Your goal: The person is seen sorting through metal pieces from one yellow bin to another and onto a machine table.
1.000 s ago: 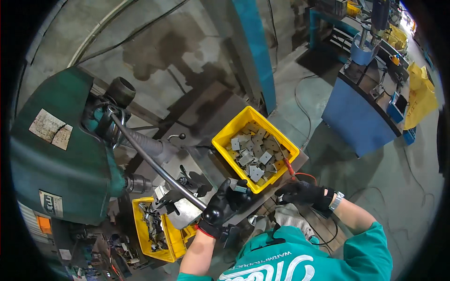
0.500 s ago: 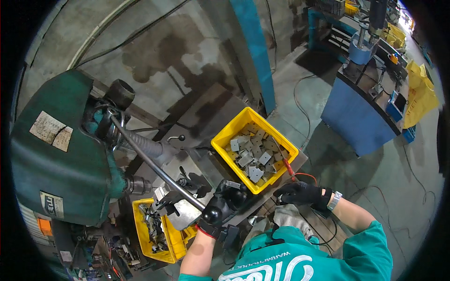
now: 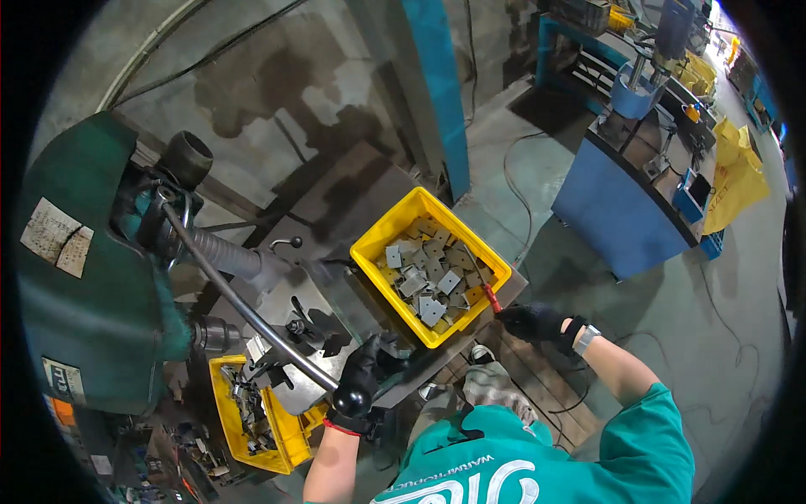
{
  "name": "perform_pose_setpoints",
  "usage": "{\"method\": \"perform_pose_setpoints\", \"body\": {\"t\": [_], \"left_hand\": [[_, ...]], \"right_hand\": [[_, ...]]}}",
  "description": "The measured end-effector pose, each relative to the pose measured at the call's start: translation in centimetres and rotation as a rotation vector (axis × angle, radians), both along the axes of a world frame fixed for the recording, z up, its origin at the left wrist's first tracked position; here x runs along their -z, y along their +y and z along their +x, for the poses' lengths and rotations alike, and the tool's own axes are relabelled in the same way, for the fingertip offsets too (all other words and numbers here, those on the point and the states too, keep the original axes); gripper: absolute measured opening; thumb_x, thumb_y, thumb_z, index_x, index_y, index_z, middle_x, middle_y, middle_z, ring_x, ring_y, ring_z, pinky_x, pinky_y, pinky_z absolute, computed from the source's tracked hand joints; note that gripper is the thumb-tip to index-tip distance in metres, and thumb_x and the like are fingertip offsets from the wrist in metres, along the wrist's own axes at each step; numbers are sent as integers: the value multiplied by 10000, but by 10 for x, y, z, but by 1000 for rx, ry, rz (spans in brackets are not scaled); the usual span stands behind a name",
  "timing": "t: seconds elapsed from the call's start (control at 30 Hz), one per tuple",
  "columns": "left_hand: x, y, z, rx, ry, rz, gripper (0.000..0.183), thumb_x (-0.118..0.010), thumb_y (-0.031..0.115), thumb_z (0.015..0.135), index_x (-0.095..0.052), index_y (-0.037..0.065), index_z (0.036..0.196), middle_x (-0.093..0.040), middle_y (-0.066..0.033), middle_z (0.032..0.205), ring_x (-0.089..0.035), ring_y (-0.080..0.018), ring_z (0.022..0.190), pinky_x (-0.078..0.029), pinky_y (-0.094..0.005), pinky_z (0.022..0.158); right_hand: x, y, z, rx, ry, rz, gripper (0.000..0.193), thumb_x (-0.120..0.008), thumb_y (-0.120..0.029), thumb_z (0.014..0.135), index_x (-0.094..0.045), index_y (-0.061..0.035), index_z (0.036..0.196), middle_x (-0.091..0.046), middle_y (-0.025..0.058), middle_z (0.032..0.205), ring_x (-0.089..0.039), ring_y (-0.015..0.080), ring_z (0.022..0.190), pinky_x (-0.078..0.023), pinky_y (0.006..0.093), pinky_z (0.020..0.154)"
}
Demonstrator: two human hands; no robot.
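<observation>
My left hand [image 3: 369, 365], in a black glove, is just beyond the black ball knob [image 3: 353, 401] of a long lever. Its fingers are curled, and whatever lies in them is too dark to make out. My right hand [image 3: 533, 322], also black-gloved, closes at the butt end of a tool with a red handle [image 3: 490, 296]. The tool's thin metal shaft rests over the yellow bin [image 3: 375, 256]. Inside the bin lie several small bent metal brackets [image 3: 432, 311], grey and with holes.
A green drill press [image 3: 92, 277] with its chuck [image 3: 217, 334] stands at left above a vise [image 3: 306, 326]. A second yellow bin [image 3: 285, 445] holds metal parts. At right are a blue workbench [image 3: 621, 210] and cables on the floor.
My right hand has come up to the red handle, which it was apart from before. My left hand has drawn back and turned; the metal bracket seen in it earlier no longer shows.
</observation>
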State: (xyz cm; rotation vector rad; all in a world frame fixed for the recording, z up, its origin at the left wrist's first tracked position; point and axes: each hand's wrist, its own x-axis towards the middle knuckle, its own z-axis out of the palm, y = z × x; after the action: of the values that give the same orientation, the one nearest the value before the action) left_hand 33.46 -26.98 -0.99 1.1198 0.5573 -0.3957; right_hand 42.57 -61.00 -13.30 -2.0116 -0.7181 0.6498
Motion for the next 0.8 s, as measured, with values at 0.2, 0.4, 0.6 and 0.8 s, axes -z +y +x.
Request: {"method": "perform_pose_setpoints", "body": {"t": [0.2,0.4,0.6,0.8], "left_hand": [[3,-7,-1,124,-163,287,336,-539,248,900,-531,11,1138,-615,-65,944,-593,-134,838,-476,-278,780],[42,19,-24,278,-197,501,338,-559,145,885,-473,-20,1167,-611,-87,945,-588,-145,847,-478,-289,792],[33,22,-35,216,-150,541,329,-599,137,848,-503,2,1133,-619,-74,913,-594,-123,782,-502,-288,719],[18,10,-29,347,-177,692,350,-635,171,814,-536,33,1120,-616,-39,903,-578,-92,802,-471,-233,704]], "right_hand": [[-15,72,12,-55,-302,5,375,-604,-118,720,-571,-35,1084,-604,165,872,-608,324,799,-488,392,707],[15,91,30,-132,-667,-278,238,-624,-123,634,-557,-48,850,-563,139,770,-606,310,705,-478,416,579],[-7,58,28,128,-712,-195,326,-650,-172,685,-566,-36,968,-564,136,774,-579,317,651,-464,421,573],[-28,45,28,447,-515,-243,298,-660,-240,740,-574,-60,962,-564,151,765,-572,353,724,-468,431,655]]}}
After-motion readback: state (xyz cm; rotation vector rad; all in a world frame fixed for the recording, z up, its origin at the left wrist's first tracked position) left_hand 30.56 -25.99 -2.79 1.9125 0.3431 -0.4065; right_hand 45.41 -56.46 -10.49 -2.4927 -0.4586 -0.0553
